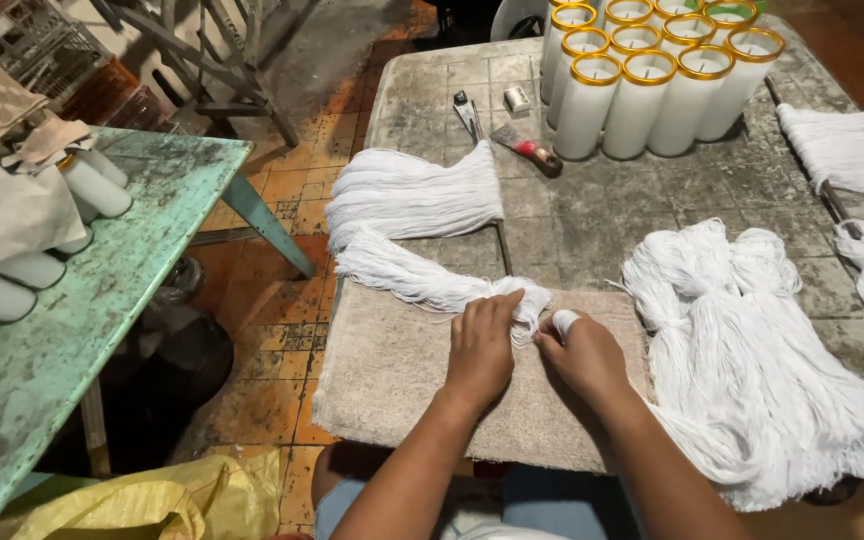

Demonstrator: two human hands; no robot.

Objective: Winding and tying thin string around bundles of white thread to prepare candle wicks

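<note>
My left hand (482, 345) pinches the near end of a long bundle of white string (407, 215) that runs from the table's back left down onto a beige towel (392, 370). Right beside it, my right hand (584, 352) grips the same end, with a wrapped white fingertip showing. Both hands rest on the towel at the table's front edge. A large loose heap of white string (742, 350) lies just right of my right hand.
Several tall white candles in gold-rimmed glasses (652, 80) stand at the back of the grey stone table (592, 200), near a red-handled scraper (527, 148) and small tools. More string (852, 145) lies far right. A green table (102, 300) with lying candles stands left.
</note>
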